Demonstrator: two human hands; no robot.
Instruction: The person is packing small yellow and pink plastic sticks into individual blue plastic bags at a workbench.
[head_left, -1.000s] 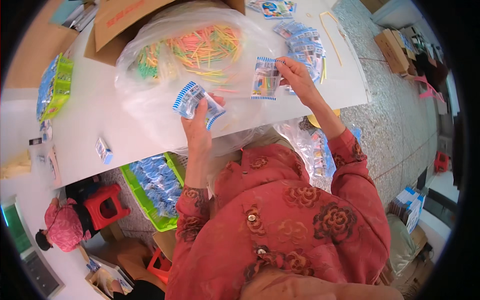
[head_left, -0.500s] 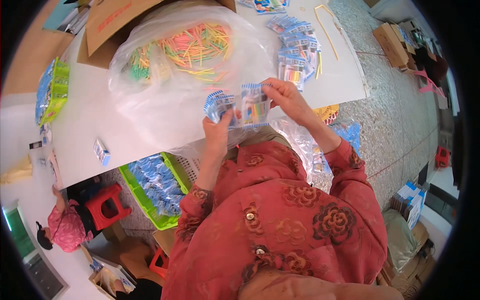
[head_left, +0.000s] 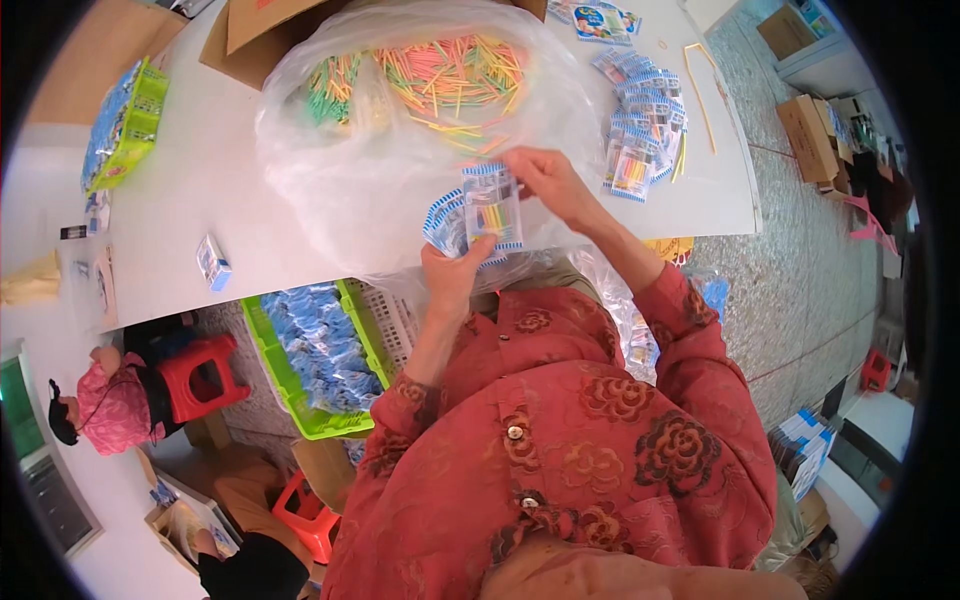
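Note:
My left hand grips a fanned stack of blue-edged clear packets, its thumb pressing on the front. Over that stack lies one more clear packet with blue striped ends, showing short yellow, pink and green sticks inside. My right hand has its fingers bent together at this packet's upper right corner. Just beyond both hands, a big translucent plastic bag spreads over the table, with many loose coloured sticks on it, green ones at the left and pink and yellow ones beside them.
Overlapping filled packets lie on the white table at right, near a bent yellow strip. A cardboard box stands behind the bag. Green baskets hold blue packets. Another person is at left, near a red stool.
The single packet in my right hand has moved left onto the fanned stack, where my left thumb now rests on its lower edge. The whole view has shifted slightly.

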